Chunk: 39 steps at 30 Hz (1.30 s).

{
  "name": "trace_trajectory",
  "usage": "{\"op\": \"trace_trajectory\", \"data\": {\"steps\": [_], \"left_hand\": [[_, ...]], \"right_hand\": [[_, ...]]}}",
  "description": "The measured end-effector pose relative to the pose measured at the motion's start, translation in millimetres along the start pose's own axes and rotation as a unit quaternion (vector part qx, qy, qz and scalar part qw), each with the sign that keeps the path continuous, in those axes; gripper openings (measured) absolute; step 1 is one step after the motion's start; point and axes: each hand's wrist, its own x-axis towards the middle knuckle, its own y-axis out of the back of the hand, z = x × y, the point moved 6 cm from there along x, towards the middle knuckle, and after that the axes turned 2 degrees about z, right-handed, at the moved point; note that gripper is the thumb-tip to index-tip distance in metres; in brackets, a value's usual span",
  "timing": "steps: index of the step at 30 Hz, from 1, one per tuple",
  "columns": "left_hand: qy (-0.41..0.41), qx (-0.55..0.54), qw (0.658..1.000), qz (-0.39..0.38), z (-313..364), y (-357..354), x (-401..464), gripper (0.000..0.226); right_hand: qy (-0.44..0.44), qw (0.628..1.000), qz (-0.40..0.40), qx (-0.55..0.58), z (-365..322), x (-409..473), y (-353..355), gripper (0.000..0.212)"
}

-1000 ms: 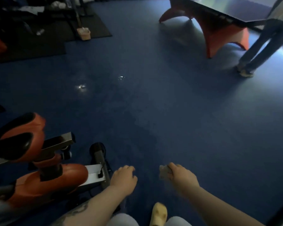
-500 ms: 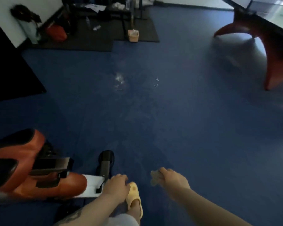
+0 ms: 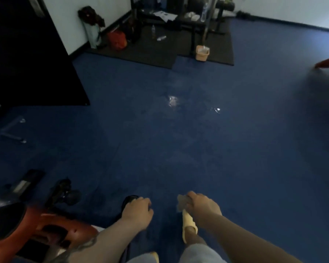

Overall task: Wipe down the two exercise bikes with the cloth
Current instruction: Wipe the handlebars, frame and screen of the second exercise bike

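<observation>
The right hand [image 3: 202,206] pinches the cloth [image 3: 182,203], bunched up small. The left hand [image 3: 138,213] is curled w/ nothing in it, just past a black bar end. One orange bike [image 3: 46,228] sits at 8 o'clock, close by. I can't see a 2nd bike.

Looks like walking, not wiping yet. To do it well: turn to the bike, open the cloth out flat, rub w/ long slow strokes, hold the bike w/ the free hand. Watch the shiny wet spots [image 3: 172,101] at 12 o'clock, maybe slippy.
</observation>
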Motion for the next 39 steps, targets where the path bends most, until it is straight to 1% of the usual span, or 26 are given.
{"op": "trace_trajectory", "data": {"steps": [4,7,9,12,14,16,20,23,29,32,35,39], "left_hand": [[0.053,-0.032,0.998,0.016,5,18,50,0.032],[0.095,-0.063,0.993,0.033,18,37,88,0.031],[0.111,-0.077,0.99,0.046,30,53,110,0.029],[0.132,-0.099,0.982,0.089,45,79,141,0.028],[0.157,-0.126,0.974,0.101,48,93,152,0.031],[0.181,-0.135,0.968,0.11,42,102,157,0.032],[0.262,-0.154,0.948,0.094,0,116,166,0.033],[0.301,-0.176,0.935,0.069,-34,120,175,0.033],[0.344,-0.222,0.905,0.119,-100,175,204,0.024],[0.359,-0.207,0.898,0.149,-130,207,216,0.029],[0.38,-0.213,0.888,0.147,-151,229,219,0.033],[0.423,-0.231,0.863,0.15,-193,242,218,0.035]], "right_hand": [[0.052,0.998,-0.017,-0.04,0,68,37,0.029],[0.108,0.99,-0.025,-0.091,-6,118,82,0.032],[0.155,0.98,-0.023,-0.12,-17,145,114,0.031],[0.219,0.96,-0.025,-0.17,-39,186,152,0.033],[0.248,0.943,-0.041,-0.218,-60,209,166,0.037],[0.269,0.931,-0.052,-0.242,-77,226,172,0.036],[0.335,0.904,-0.079,-0.253,-132,265,167,0.033],[0.372,0.891,-0.085,-0.248,-176,287,165,0.032],[0.398,0.883,-0.093,-0.231,-267,340,181,0.027],[0.417,0.871,-0.089,-0.244,-312,361,189,0.027],[0.429,0.863,-0.093,-0.251,-350,376,192,0.026],[0.47,0.833,-0.111,-0.269,-415,398,183,0.024]]}}
